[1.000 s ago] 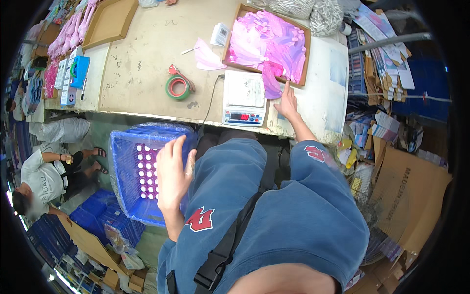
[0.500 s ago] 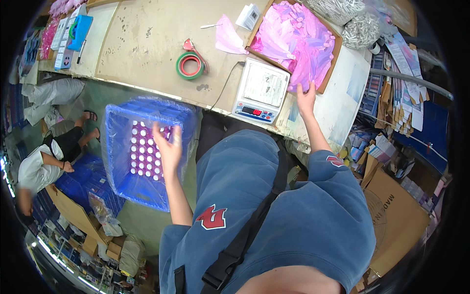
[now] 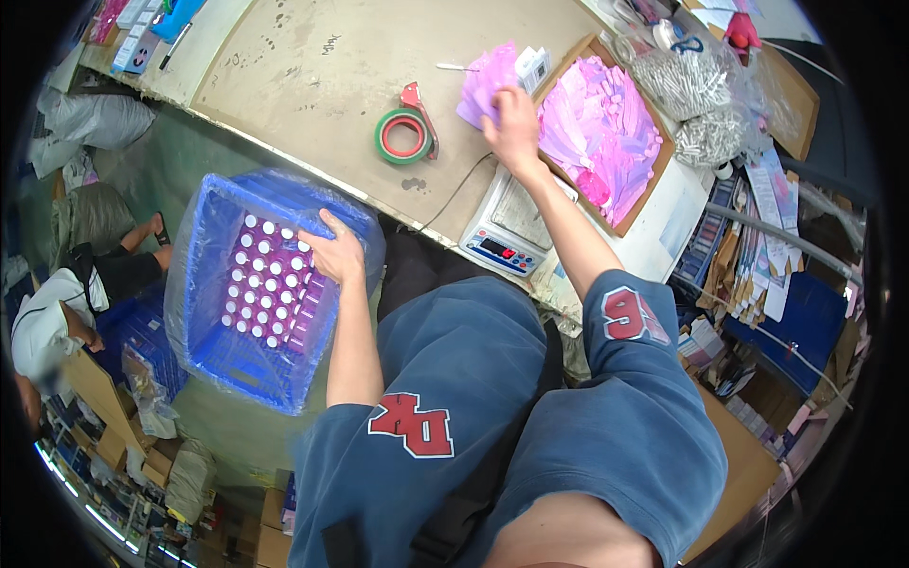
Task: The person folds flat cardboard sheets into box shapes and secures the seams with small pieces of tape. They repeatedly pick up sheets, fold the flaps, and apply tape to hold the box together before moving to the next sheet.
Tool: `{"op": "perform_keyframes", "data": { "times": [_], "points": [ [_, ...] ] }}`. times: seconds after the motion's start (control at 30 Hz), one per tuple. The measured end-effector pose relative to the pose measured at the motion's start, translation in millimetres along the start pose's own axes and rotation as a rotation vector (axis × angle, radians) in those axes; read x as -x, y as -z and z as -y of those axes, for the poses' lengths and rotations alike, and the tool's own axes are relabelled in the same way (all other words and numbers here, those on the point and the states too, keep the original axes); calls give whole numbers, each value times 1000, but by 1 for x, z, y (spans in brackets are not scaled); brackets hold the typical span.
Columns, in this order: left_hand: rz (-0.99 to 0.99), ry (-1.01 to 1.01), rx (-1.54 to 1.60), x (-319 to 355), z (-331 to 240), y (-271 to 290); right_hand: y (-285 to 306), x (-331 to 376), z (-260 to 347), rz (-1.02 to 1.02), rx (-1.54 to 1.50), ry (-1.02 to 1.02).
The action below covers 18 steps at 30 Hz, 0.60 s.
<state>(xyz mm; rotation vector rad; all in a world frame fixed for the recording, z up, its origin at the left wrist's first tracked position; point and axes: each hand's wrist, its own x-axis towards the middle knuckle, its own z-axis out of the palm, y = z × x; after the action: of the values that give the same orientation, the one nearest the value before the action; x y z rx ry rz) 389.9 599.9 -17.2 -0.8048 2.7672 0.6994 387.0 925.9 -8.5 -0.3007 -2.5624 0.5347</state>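
Observation:
My right hand (image 3: 514,131) reaches over the table to a flat pink-purple film piece (image 3: 485,87). Its fingers are bent and closed on the film's lower edge. Beside that hand a cardboard box (image 3: 666,163) is heaped with pink-purple film pieces (image 3: 598,128). My left hand (image 3: 337,250) is over the right side of a blue plastic crate (image 3: 201,275) lined with clear film. Its thumb stands apart from the fingers, whose tips are at the white caps of purple bottles (image 3: 268,279). Some bottles there lean over; the fingertips are partly hidden.
A digital scale (image 3: 499,248) sits at the table's front edge, under my right forearm, its cable trailing left. A tape dispenser (image 3: 402,135) lies mid-table. Bags of small white parts (image 3: 696,90) stand behind the box. Another person (image 3: 59,308) is on the far left.
My right hand has gone from the box's near corner leftward to the separate film piece. My left hand stays at the crate, its fingers no longer smeared. The whole view has shifted and turned slightly.

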Motion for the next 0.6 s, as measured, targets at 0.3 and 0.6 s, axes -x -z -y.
{"op": "perform_keyframes", "data": {
  "times": [0.3, 0.6],
  "points": [
    [29, 26, 8, -6, -5, -1, -43, -26, -57, 246, 63, -331],
    [18, 55, -1, -6, -5, -2, -93, -68, -58, 389, 143, -8]
  ]
}}
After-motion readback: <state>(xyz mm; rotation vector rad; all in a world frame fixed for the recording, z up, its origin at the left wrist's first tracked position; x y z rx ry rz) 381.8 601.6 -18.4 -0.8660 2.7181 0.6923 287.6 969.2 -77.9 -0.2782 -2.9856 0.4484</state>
